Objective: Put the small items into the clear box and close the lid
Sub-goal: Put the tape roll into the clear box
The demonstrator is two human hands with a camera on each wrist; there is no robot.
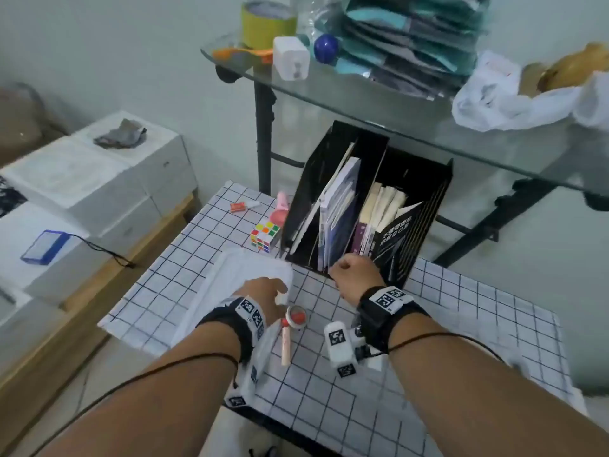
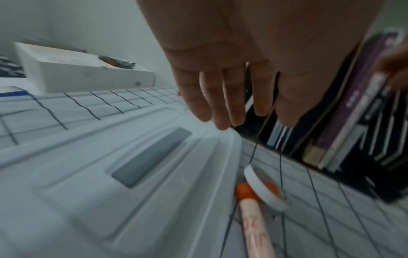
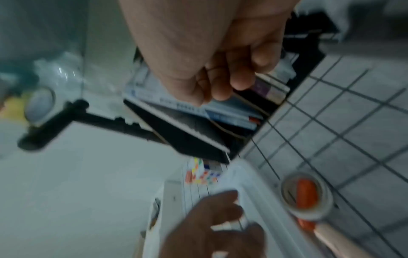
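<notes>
A whitish translucent box lid with a grey recess lies on the checked tablecloth; the box under it is hard to make out. My left hand hovers over the lid's right corner, fingers straight, holding nothing. Just right of the lid lie a tape roll and a pen with a red cap. A Rubik's cube, a pink item and a small red-and-white tube sit further back. My right hand is curled, apparently empty, at the foot of the book rack.
A black file rack full of books stands behind the lid. A glass table with clutter rises beyond it. White cartons lie on the floor to the left. The cloth's left edge is close to the lid.
</notes>
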